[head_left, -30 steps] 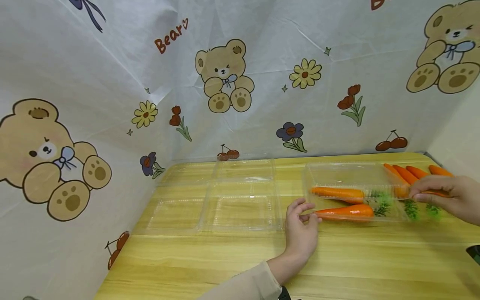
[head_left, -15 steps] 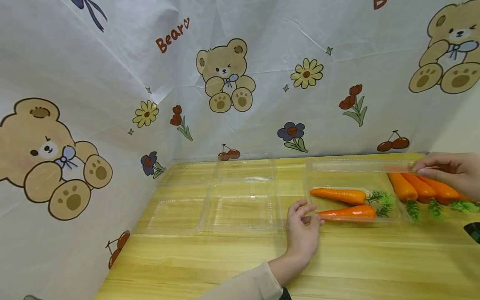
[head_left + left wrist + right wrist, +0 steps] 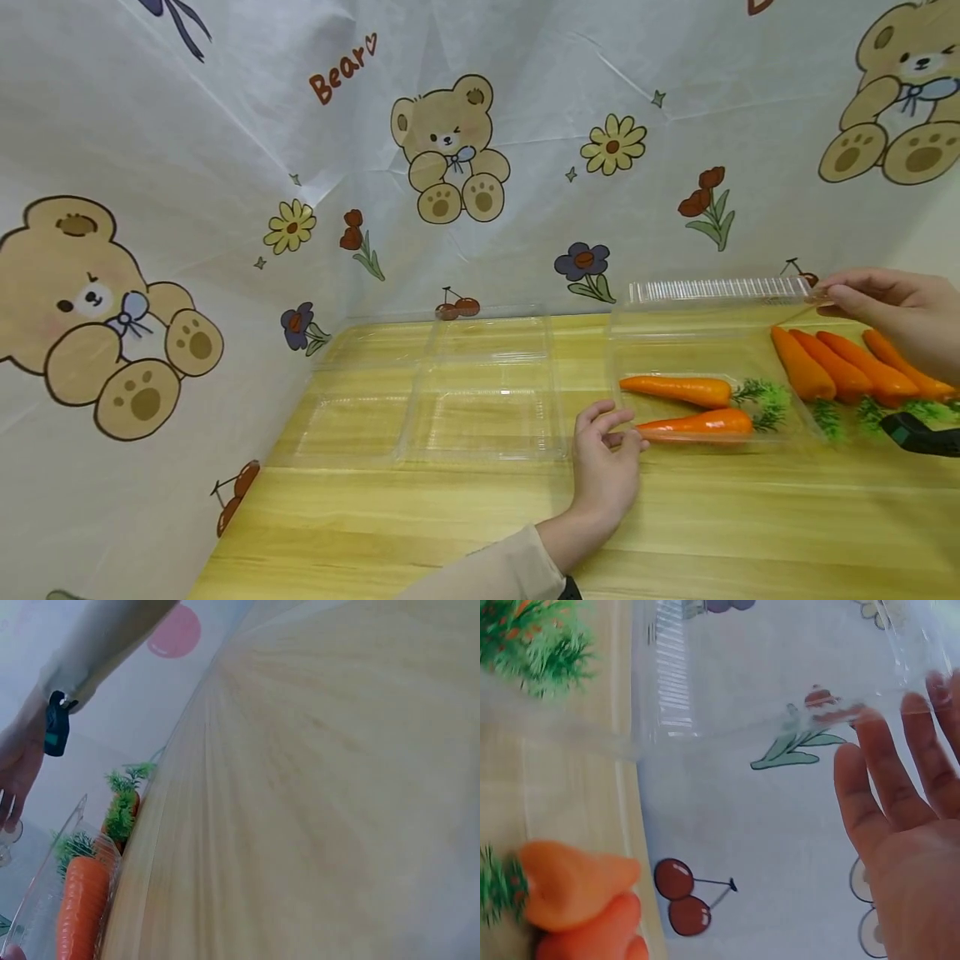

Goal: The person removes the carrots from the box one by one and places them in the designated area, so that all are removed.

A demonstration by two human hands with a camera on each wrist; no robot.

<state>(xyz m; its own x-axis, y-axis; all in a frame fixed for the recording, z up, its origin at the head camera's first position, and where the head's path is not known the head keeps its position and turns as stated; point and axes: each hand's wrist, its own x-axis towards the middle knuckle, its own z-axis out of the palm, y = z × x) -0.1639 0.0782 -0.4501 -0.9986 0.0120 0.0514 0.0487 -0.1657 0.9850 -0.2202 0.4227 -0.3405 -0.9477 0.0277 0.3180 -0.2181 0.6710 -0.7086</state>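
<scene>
A clear plastic clamshell box (image 3: 690, 354) stands on the wooden table, with two carrots inside, an upper carrot (image 3: 678, 390) and a lower carrot (image 3: 697, 423), both with green tops. My left hand (image 3: 606, 454) pinches its front left corner beside the lower carrot's tip. At the back, the lid (image 3: 720, 289) is tilted up, and my right hand (image 3: 892, 312) holds its right corner between thumb and fingertips. From the right wrist, the fingers (image 3: 885, 761) lie extended along the lid's edge, while the thumb is hidden.
Several loose carrots (image 3: 847, 367) lie to the right of the box. More clear plastic boxes (image 3: 480, 429) stand on the left half of the table (image 3: 420, 517). A white cloth (image 3: 540, 58) printed with bears hangs behind.
My right hand has moved up and back, swinging the lid from low over the carrots to raised at the rear. The left hand has stayed at the box's corner.
</scene>
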